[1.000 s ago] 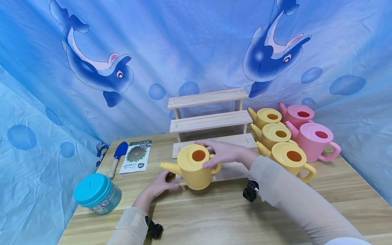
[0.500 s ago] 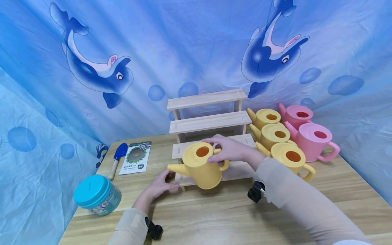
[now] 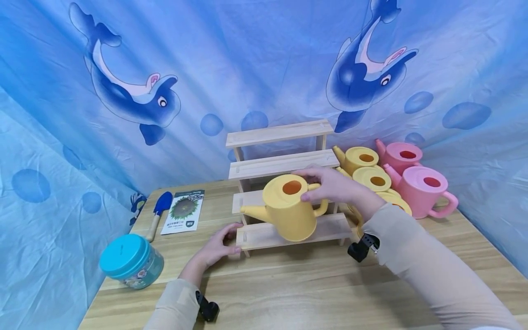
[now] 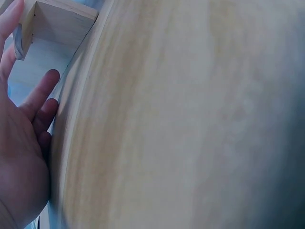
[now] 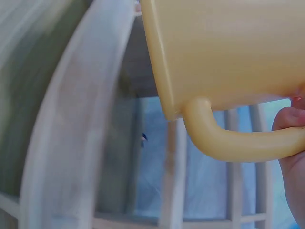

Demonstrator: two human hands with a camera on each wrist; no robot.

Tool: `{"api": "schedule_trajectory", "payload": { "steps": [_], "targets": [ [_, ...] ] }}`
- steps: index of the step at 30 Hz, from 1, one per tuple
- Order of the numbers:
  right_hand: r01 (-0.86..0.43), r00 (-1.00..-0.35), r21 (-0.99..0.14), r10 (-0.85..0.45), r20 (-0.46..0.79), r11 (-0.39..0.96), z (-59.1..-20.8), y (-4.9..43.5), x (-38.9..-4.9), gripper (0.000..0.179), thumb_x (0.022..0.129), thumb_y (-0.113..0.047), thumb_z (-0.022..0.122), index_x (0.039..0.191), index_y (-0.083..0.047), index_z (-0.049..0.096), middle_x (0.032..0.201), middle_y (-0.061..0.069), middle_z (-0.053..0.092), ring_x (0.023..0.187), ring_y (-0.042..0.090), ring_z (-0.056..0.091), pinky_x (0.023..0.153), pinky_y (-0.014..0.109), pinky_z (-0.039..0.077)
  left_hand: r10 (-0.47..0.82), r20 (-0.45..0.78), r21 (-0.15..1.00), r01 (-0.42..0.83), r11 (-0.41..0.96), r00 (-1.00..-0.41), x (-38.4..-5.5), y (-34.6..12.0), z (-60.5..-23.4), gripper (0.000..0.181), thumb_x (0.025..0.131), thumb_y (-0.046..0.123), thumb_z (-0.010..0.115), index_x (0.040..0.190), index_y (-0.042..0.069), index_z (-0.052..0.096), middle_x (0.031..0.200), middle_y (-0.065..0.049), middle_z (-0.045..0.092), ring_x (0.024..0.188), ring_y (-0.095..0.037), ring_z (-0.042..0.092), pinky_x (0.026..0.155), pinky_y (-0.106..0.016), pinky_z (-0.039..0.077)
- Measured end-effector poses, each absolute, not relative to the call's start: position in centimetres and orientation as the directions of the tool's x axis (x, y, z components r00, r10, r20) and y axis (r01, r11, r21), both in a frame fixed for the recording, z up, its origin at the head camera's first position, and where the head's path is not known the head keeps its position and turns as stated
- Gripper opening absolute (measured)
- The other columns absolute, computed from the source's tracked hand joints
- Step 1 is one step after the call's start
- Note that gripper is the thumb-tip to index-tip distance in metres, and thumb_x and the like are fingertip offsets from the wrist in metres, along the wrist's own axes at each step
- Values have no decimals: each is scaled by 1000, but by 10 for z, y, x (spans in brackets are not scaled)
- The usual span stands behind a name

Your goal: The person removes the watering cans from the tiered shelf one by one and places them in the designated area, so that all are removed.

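Observation:
My right hand point(image 3: 330, 185) grips a yellow watering can point(image 3: 288, 211) by the top of its handle point(image 5: 238, 143). The can hangs above the lower boards of a stepped wooden plant stand point(image 3: 284, 165), its spout pointing left. In the right wrist view, its base shows close to a board; whether they touch I cannot tell. My left hand point(image 3: 216, 245) holds the left end of the stand's lowest board point(image 3: 264, 236), thumb at the front and fingers behind. Some of its fingers point(image 4: 43, 93) show beside the wood in the left wrist view.
Several yellow watering cans point(image 3: 371, 178) and two pink watering cans point(image 3: 425, 188) stand right of the stand, partly behind my right arm. On the left are a turquoise-lidded jar point(image 3: 131, 261), a blue trowel point(image 3: 162, 204) and a seed packet point(image 3: 183, 211). A blue curtain point(image 3: 264, 59) hangs behind.
The held yellow watering can has moved right, up and back over the stand, tilting briefly on the way. My left hand has stayed at the lowest board's end.

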State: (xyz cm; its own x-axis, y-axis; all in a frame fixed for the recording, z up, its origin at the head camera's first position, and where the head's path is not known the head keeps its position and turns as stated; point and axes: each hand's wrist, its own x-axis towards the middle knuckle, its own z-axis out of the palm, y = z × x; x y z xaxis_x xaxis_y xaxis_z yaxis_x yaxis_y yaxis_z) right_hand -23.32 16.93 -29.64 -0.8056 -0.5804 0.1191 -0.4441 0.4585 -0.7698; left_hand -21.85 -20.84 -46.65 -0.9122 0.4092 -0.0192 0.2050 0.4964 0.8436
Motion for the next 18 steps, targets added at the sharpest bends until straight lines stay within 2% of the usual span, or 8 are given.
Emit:
{"api": "schedule_trajectory", "payload": {
  "steps": [6,13,15,18],
  "targets": [
    [-438,-828,-770,-542,144,463,-284,191,-229,65,81,-29,73,137,-11,47,134,9,51,119,30,49,96,48,42,406,-12,831,217,512,-914,-218,-210,-468,65,77,32,75,135,26,47,127,-8,53,118,-28,45,103,-53,27],
    [-436,-857,-751,-483,180,496,-269,218,-225,61,82,-29,71,137,-16,48,135,9,48,120,34,46,95,56,39,409,0,821,233,521,-912,-218,-211,-470,66,77,32,75,136,24,46,128,-10,53,119,-30,45,103,-55,27],
    [-424,-872,-751,-451,189,506,-265,226,-224,60,83,-27,71,137,-16,48,134,10,47,118,34,47,95,52,41,406,-4,827,226,515,-914,-218,-211,-470,67,77,33,76,136,25,46,128,-10,53,119,-29,45,103,-54,26],
    [-377,-897,-785,-406,177,491,-260,238,-221,58,84,-22,70,137,-14,48,131,8,47,113,32,51,87,40,48,412,-7,832,223,508,-911,-217,-210,-467,68,76,35,76,136,27,46,129,-9,52,120,-29,44,104,-54,25]
  ]
}}
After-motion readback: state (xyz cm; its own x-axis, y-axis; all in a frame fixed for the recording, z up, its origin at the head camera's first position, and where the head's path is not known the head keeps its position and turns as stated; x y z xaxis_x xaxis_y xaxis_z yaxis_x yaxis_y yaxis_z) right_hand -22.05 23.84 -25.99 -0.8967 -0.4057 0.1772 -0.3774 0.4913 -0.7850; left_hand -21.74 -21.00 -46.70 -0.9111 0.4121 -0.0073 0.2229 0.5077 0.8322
